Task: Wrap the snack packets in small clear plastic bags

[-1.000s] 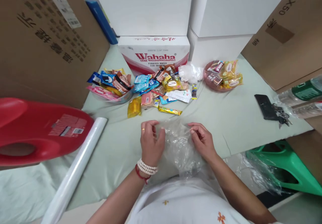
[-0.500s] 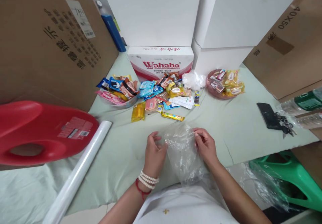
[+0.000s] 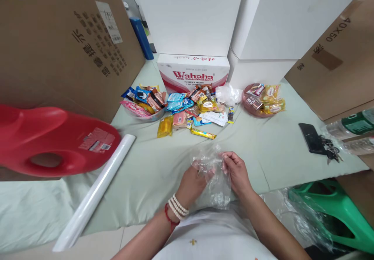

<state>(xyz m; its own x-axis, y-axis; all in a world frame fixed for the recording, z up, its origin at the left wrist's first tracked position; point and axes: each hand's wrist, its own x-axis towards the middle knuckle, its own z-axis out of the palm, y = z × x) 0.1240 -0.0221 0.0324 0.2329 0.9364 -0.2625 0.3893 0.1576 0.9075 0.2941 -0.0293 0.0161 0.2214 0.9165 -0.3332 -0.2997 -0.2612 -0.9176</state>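
Observation:
A clear, crinkled plastic bag (image 3: 220, 194) is in front of my body, over the near edge of the cloth-covered table. My right hand (image 3: 238, 174) pinches the bag's upper right edge between thumb and fingers. From the left, my left hand (image 3: 193, 184) reaches into the bag's mouth. Its fingers show through the film, apart and partly blurred by the plastic. Beyond the hands lies a pile of wrapped snacks (image 3: 209, 106). A yellow snack stick (image 3: 203, 134) and a yellow-wrapped cake (image 3: 165, 127) lie at its near side.
Snack-filled bowls stand left (image 3: 157, 116) and right (image 3: 247, 106). Behind is a Wahaha carton (image 3: 193, 63). A red jug (image 3: 70, 151) and white roll (image 3: 96, 192) are left; a black phone (image 3: 311, 137), keys (image 3: 331, 151) and green stool (image 3: 344, 209) right.
My left hand has moved right, from beside the bag into its mouth. The bag has bunched and narrowed between my hands. My right hand keeps its pinch. The view has shifted slightly.

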